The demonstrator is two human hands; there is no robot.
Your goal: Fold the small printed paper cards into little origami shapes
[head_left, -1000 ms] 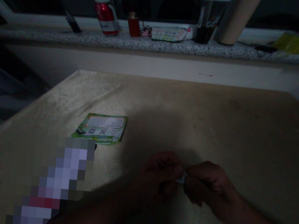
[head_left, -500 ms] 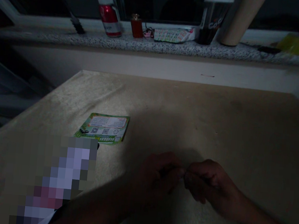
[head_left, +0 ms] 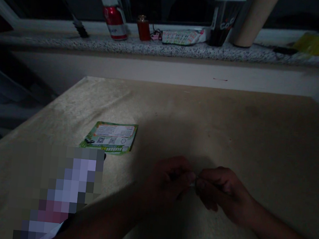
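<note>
My left hand (head_left: 174, 179) and my right hand (head_left: 219, 187) meet in deep shadow over the near part of the table (head_left: 178, 104). Both are closed, thumbs pressed against fingers, with the fingertips almost touching. A tiny pale bit (head_left: 192, 183) shows between them, too small and dark to name. It is mostly hidden by my fingers, and I cannot tell whether both hands grip it. To the left of my left hand lies a flat green and white printed packet (head_left: 112, 135).
A pixelated object (head_left: 65, 189) lies by my left forearm. Along the granite windowsill (head_left: 143, 49) stand a red and silver can (head_left: 115, 23), an orange bottle (head_left: 143, 28), a crumpled wrapper (head_left: 183, 37), a dark lidded cup (head_left: 223, 24), a cardboard tube (head_left: 250, 25) and a yellow item (head_left: 316, 44).
Both hands have risen slightly in view, still together. A little more of the pale bit shows between the fingertips. The camera view has shifted slightly.
</note>
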